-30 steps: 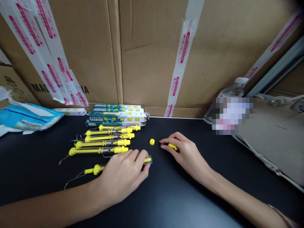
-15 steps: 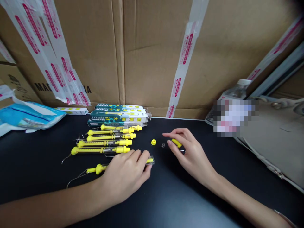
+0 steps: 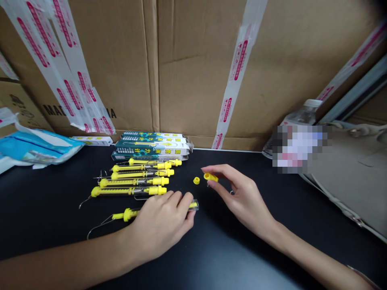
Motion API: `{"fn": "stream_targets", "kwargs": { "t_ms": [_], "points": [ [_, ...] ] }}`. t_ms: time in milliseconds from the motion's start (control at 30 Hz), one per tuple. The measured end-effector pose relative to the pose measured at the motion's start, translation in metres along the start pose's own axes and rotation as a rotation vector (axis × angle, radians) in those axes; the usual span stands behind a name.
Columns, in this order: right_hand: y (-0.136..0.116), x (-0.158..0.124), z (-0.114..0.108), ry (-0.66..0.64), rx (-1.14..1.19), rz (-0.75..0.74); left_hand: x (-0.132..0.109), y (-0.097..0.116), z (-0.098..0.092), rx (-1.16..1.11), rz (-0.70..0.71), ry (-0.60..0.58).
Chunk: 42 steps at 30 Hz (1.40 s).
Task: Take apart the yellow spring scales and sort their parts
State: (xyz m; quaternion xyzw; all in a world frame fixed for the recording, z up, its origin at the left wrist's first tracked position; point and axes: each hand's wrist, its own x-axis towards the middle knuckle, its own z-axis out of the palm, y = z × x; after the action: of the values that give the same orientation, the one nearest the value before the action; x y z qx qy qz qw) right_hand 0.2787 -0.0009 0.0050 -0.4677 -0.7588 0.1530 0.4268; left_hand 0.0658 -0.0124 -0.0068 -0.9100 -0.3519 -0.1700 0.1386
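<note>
My left hand [image 3: 166,219] is wrapped round a spring scale [image 3: 128,214] with a clear tube. Its yellow collar and wire hook stick out on the left, and the tube's open end shows past my fingers on the right. Between thumb and fingertips, my right hand [image 3: 237,189] pinches a small hollow yellow plastic piece [image 3: 210,177]. Just left of that lies a short yellow cap [image 3: 196,181] on the black table. A tiny coil spring [image 3: 208,185] is partly covered under the pinched piece. A bit of metal ring [image 3: 232,192] shows by my right palm.
Several yellow spring scales [image 3: 130,191] lie in a row left of centre. Behind them are printed boxes [image 3: 151,147]. A blue packet [image 3: 39,147] sits at far left; a bottle [image 3: 302,114] and a beige bag [image 3: 359,169] stand right. Large cardboard boxes [image 3: 193,80] wall the back.
My right fingertips have closed on the yellow piece and turned it, so its hollow end now faces the yellow cap. My left hand stays in place round the spring scale.
</note>
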Motion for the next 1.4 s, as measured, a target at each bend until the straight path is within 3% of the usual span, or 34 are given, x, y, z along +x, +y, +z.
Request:
{"fn": "stream_targets", "kwargs": {
  "t_ms": [267,467,633,767,867,1033,1167,1400],
  "points": [
    [-0.002,0.028,0.038,-0.13,0.152,-0.039,0.001,0.0,0.003,-0.002,0.018,0.039],
    [0.007,0.037,0.059,-0.157,0.176,-0.096,-0.001,0.0,0.003,-0.023,0.052,0.049],
    [-0.001,0.027,0.048,-0.095,0.127,-0.115,-0.002,0.002,0.001,-0.053,0.062,0.035],
    [-0.014,0.003,0.031,-0.025,0.116,-0.174,-0.003,0.003,0.0,-0.077,0.073,0.087],
    [-0.018,-0.019,0.02,-0.073,0.154,-0.189,-0.004,0.003,-0.003,-0.135,0.082,0.15],
    [-0.023,-0.037,0.014,-0.192,0.273,0.009,-0.005,0.001,-0.003,-0.201,0.089,0.22],
    [-0.027,-0.033,0.018,-0.334,0.301,0.113,-0.005,0.0,-0.003,-0.22,0.054,0.126],
    [-0.02,-0.031,0.023,-0.296,0.364,0.239,-0.005,-0.001,0.0,-0.148,0.056,0.173]
  ]
}}
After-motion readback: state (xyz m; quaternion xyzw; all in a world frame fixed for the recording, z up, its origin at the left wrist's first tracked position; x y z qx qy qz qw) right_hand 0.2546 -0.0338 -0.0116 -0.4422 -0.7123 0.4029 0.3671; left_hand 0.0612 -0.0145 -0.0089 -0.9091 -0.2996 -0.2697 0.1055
